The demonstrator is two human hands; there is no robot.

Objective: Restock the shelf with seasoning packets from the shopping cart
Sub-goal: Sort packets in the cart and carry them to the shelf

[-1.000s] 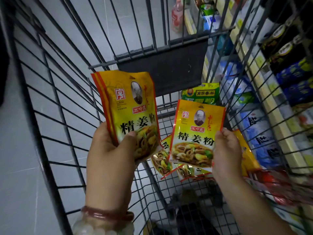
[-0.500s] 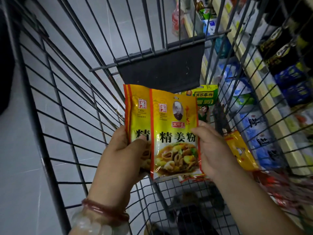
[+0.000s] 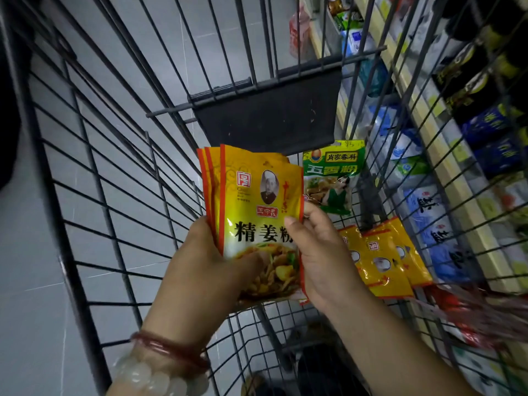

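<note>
We hold the stack of yellow ginger packets over the shopping cart, squaring edges so none slips (more yellow packets lie lower right). Our left hand clamps the stack, thumb across the front; our right hand pinches its right edge.

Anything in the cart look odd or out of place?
One green packet stands alone against the cart's far wall, the only green one; every other packet in view, held or lying, is yellow.
</note>
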